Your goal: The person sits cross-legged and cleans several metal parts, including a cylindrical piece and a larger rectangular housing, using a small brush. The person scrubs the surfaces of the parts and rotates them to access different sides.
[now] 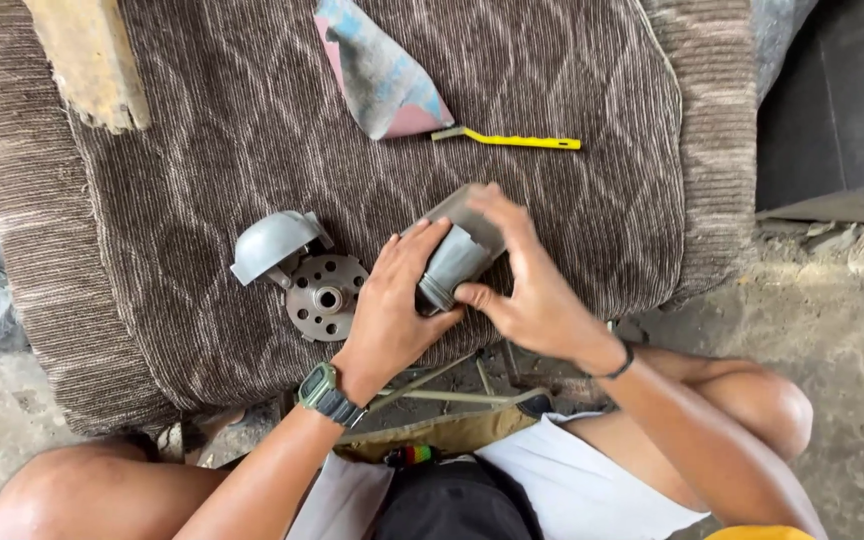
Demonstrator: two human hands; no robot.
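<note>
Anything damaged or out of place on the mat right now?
Nothing spilled. The sandpaper sheet above the yellow-handled brush is crumpled and worn. The left hand and right hand hold a grey metal part; a perforated disc lies beside them.

Matt grey metal cylinder and disc on ribbed brown cloth

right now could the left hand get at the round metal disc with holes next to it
Probably yes: the left hand lies just right of the perforated disc with bare mat between them, though it is busy gripping the grey metal part.
</note>
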